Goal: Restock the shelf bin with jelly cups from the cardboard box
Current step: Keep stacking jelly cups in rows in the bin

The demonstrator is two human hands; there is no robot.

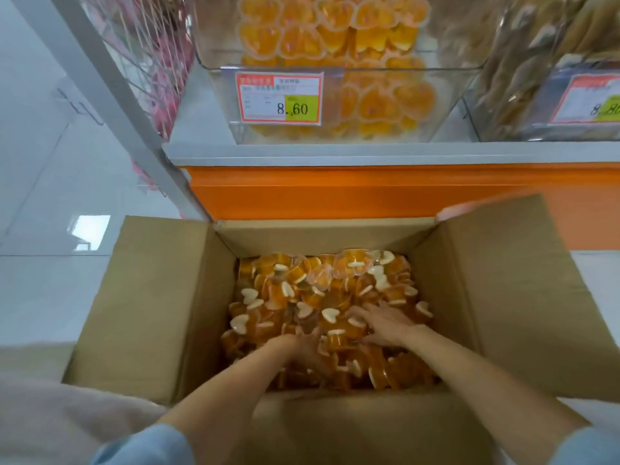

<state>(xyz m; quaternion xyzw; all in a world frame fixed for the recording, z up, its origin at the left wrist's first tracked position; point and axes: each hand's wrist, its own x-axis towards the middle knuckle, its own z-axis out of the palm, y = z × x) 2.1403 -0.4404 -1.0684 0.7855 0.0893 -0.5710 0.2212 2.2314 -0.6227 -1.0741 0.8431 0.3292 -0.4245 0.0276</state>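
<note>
An open cardboard box (157, 297) sits on the floor below the shelf, filled with several orange heart-shaped jelly cups (302, 290). Both my hands are down among the cups. My left hand (303, 344) is partly buried in the pile, its fingers curled among cups. My right hand (382, 325) lies on top with fingers spread over a few cups. Above, the clear shelf bin (446, 95) holds more of the same orange jelly cups (302, 41) and carries a price tag (280, 99) reading 8.60.
The box flaps stand open left and right. An orange shelf base (335, 193) runs just behind the box. A second clear bin (536, 78) with brown sticks stands to the right, pink packets (164, 72) hang on a rack to the left. White floor tiles surround the box.
</note>
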